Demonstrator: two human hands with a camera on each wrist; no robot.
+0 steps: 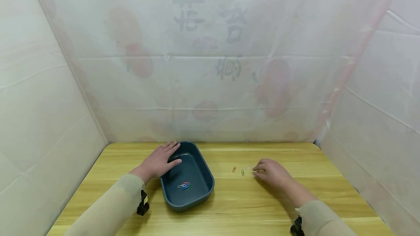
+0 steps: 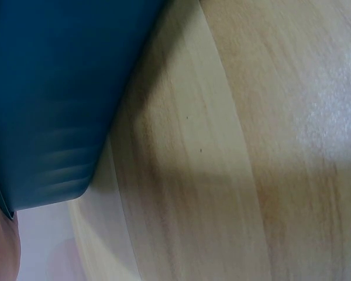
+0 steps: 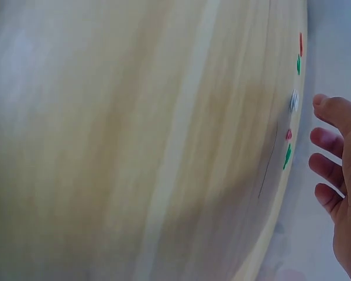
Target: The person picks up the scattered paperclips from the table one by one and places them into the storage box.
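A dark blue tray (image 1: 205,177) sits on the wooden table (image 1: 249,207); its outer wall (image 2: 47,88) fills the left wrist view. Several coloured paper clips (image 1: 185,185) lie inside it. My left hand (image 1: 170,154) rests flat on the tray's far left rim, fingers straight, thumb over the inside. My right hand (image 1: 256,170) lies on the table to the right, fingers loosely curled, tips beside a pale clip (image 1: 248,168). An orange clip (image 1: 234,169) and a green clip (image 1: 242,172) lie just left of it. In the right wrist view the fingers (image 3: 324,140) hold nothing, near the white clip (image 3: 293,100).
White plastic sheeting walls in the table on the left, back and right. More loose clips, a red one (image 3: 300,44) and green ones (image 3: 287,156), show in the right wrist view near the table's far edge. Bare wood (image 2: 234,175) lies beside the tray.
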